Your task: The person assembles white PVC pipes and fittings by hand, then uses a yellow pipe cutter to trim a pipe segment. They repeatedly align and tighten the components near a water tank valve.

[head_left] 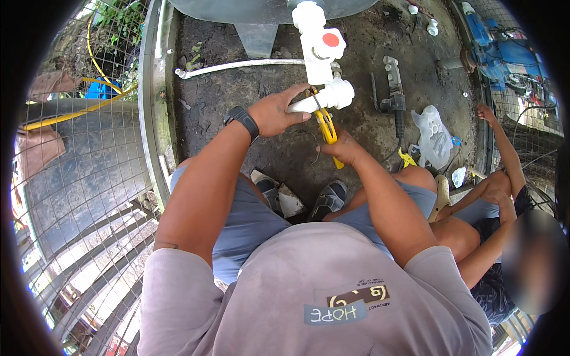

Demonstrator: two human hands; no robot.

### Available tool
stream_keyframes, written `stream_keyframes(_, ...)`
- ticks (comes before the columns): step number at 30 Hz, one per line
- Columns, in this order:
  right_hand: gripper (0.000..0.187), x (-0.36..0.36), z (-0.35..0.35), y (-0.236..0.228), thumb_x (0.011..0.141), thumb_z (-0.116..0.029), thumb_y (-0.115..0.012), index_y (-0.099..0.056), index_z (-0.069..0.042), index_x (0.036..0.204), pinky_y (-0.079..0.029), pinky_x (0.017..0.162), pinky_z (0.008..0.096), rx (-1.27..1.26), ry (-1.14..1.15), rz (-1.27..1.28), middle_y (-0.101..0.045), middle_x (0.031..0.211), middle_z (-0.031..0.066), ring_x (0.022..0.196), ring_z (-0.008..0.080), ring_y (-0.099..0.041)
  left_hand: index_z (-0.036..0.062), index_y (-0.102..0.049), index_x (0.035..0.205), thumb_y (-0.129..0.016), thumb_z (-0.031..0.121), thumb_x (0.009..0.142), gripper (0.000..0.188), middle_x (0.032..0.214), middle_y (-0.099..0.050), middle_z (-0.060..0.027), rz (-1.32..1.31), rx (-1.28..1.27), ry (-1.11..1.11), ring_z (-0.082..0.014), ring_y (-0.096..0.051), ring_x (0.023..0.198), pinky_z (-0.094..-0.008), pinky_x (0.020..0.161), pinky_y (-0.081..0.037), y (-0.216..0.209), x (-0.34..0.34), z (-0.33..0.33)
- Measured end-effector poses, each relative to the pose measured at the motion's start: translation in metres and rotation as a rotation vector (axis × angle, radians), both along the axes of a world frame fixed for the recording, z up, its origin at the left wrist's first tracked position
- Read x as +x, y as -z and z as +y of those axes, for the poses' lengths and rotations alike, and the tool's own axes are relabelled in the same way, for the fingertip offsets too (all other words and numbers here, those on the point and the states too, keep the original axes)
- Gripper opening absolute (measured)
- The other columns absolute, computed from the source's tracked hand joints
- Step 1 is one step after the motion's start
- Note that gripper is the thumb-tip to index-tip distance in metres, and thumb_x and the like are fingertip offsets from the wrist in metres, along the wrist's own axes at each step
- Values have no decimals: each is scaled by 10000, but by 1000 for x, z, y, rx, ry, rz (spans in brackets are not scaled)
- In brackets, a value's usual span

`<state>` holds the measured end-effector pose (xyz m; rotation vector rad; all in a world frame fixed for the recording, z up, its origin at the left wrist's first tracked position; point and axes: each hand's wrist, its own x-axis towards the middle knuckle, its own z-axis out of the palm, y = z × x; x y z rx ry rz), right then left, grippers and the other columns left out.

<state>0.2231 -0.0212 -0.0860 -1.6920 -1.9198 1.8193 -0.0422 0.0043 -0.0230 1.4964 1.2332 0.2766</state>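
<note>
A short white plastic pipe (304, 105) sticks out leftward from a white elbow fitting (341, 94), below a white valve with a red cap (330, 40). My left hand (276, 113) grips the pipe near its free end, thumb below and fingers above. In my right hand (343, 148) are the handles of a yellow pipe cutter (326, 126). The cutter's jaws sit around the pipe, just left of the elbow. Part of the right fingers is hidden behind the handles.
A grey tank (237, 9) stands above a thin white pipe (249, 65) on the dirt. To the right lie a pipe-welding iron (393, 101) and a plastic bag of fittings (434, 137). Another person (499, 196) sits close on my right. Wire mesh fence (89, 196) runs along the left.
</note>
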Motion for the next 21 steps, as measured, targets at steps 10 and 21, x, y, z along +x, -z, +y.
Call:
stream_keyframes(10, 717, -1, -1, -7, 719, -378, -801, -588, 21, 1276, -470, 915, 358, -103, 22, 3, -666, 1102, 158, 1025, 242, -607, 107, -340, 1545, -688, 335, 945, 731, 779, -690, -143, -6, 218, -26, -222, -663, 617, -376, 624, -529, 8, -1, -8)
stream_keyframes(21, 958, -1, 9, -11, 748, -278, -790, -335, -5, 1545, -403, 1091, 371, -17, 35, 83, -528, 1444, 253, 1334, 343, -518, 50, -391, 1512, -687, 302, 948, 685, 890, -708, -200, 0, 275, -99, -269, -691, 729, -406, 700, -537, 13, 3, -7)
